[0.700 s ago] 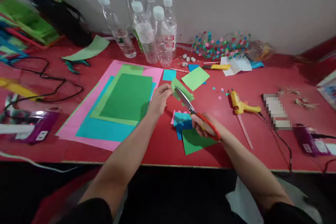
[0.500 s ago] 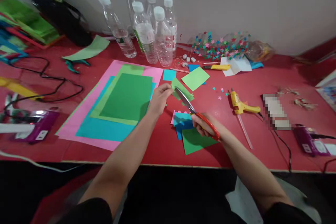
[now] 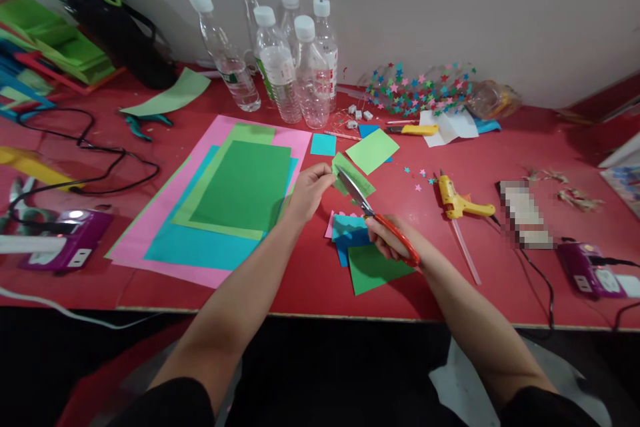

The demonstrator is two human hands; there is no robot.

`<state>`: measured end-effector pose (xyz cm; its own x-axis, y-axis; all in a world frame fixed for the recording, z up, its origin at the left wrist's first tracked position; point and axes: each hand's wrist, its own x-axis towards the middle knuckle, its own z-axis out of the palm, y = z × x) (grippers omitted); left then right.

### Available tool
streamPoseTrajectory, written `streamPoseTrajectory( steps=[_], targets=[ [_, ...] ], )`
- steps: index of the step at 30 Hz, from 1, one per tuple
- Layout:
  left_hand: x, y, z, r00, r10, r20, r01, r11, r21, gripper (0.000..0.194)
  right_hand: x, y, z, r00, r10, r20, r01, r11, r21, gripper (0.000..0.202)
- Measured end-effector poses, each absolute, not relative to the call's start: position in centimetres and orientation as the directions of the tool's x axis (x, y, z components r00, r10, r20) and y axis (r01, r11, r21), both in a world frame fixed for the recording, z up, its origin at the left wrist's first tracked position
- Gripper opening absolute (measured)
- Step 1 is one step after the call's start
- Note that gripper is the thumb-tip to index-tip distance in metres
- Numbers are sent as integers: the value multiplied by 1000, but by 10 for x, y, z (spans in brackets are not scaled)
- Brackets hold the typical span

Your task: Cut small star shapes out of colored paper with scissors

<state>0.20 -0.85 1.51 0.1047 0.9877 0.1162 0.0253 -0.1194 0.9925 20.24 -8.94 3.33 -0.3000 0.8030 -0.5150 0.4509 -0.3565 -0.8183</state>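
Note:
My left hand [image 3: 311, 190] pinches the left end of a small light green paper piece [image 3: 356, 177] above the table. My right hand [image 3: 387, 238] grips red-handled scissors [image 3: 395, 233], whose blades point up and left and lie across the green piece near my left fingertips. Below the blades, blue paper pieces [image 3: 347, 230] with a pink scalloped piece rest beside a dark green sheet [image 3: 377, 270]. A light green rectangle [image 3: 373, 151] and a small cyan square [image 3: 323, 144] lie behind. Larger pink, blue and green sheets [image 3: 240, 183] are stacked left of my left hand.
Several plastic bottles [image 3: 280, 73] stand by the wall, beside a star-covered bottle [image 3: 420, 90] on its side. A yellow cutter [image 3: 420, 129] lies near it. A yellow glue gun [image 3: 457, 200], phone [image 3: 527, 213] and purple power strip [image 3: 590, 270] are right; cables and another purple strip [image 3: 75, 240] are left.
The small green piece has turned slightly and shifted right, with my left hand moving a little right and down. The scissors and my right hand have barely moved.

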Motion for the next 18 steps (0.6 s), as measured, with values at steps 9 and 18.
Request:
streamPoseTrajectory(
  steps=[9, 18],
  targets=[
    [7, -15, 21, 162, 982, 92, 55, -102, 993, 19, 204, -90, 35, -278, 818, -504, 428, -364, -827, 47],
    [5, -11, 13, 131, 989, 64, 117, -79, 990, 18, 210, -85, 35, -254, 878, -406, 221, -356, -908, 49]
  ],
)
